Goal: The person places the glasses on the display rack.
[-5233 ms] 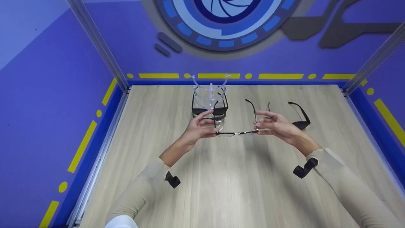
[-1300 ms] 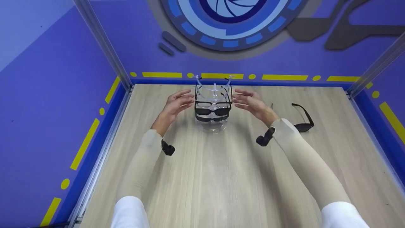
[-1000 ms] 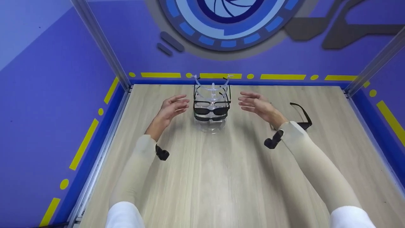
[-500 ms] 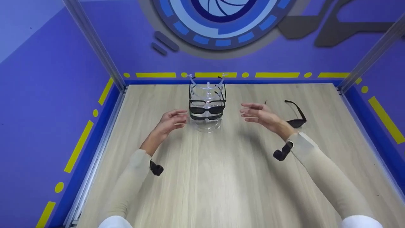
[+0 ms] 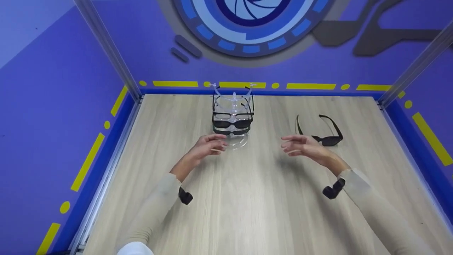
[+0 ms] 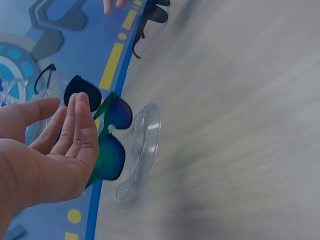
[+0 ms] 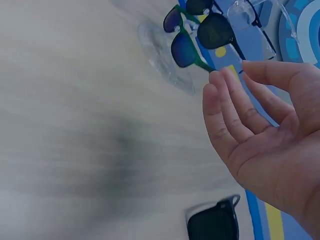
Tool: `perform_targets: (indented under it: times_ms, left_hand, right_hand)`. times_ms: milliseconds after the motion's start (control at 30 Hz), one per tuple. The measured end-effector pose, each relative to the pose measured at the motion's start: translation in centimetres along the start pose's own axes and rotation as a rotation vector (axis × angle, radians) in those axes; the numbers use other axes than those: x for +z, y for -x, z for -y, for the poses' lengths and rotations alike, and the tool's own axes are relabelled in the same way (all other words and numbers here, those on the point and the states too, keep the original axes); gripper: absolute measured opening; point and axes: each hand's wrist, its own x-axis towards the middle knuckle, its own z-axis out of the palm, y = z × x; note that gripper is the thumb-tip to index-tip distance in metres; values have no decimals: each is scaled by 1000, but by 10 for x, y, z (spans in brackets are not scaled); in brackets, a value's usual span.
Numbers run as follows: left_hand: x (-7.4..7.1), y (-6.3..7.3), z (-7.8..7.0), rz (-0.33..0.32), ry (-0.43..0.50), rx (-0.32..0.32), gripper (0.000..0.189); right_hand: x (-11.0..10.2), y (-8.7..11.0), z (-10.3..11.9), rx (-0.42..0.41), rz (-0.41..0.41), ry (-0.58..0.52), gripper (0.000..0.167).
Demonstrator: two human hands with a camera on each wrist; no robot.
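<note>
My left hand [image 5: 207, 147] hovers with relaxed fingers in front of a clear eyewear stand [image 5: 238, 144], holding nothing. My right hand [image 5: 306, 147], also bare and loosely extended, is just left of a pair of black sunglasses [image 5: 331, 141] lying on the table with temples spread. Three pairs sit on the stand, one above another: clear-lens eyeglasses [image 5: 223, 115] uppermost, black sunglasses [image 5: 242, 124] below them, and green-framed sunglasses [image 6: 111, 156] lowest. In the head view the left fingertips overlap the stand's base. The right wrist view shows the green-framed sunglasses [image 7: 183, 49] beyond my fingers.
The wooden table [image 5: 244, 212] is bounded by a blue back wall [image 5: 318, 67] and side walls with yellow markings. A metal post [image 5: 109, 49] stands at the back left corner. The stand's upper clear arms [image 5: 233, 97] carry no glasses.
The clear-lens eyeglasses, earlier held in both hands, now sit on the stand. Both hands have since drawn back toward me; the right has moved rightward to beside the sunglasses on the table.
</note>
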Motion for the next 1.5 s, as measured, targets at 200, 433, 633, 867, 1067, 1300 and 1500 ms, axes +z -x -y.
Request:
perform_targets:
  times_ms: [200,433,633,867,1067,1300,1500]
  left_hand:
    - [22,-11,5,53,24,4,35]
    - [47,-16,16,101,34,-54,41]
    - [70,-25,19,146,49,-48,39]
    - [93,-39,22,195,66,-51,40]
    - [112,-57,19,200,106,-53,43]
    - [132,-73,14,209,124,-72,39]
    - [145,-84,12,233,120,-83,42]
  right_hand:
    - [-18,22,-13,-45,-30,-13,38]
    - [-37,46,-27,-19,-66,-27,52]
    - [-53,64,-35,-30,-94,-63,38]
    - [-69,80,-40,-15,-133,-75,48]
    - [-81,90,-45,-12,-151,-120,38]
    - [-89,99,-46,-28,-157,-162,35]
    - [-97,111,-45,-52,-173,-190,35]
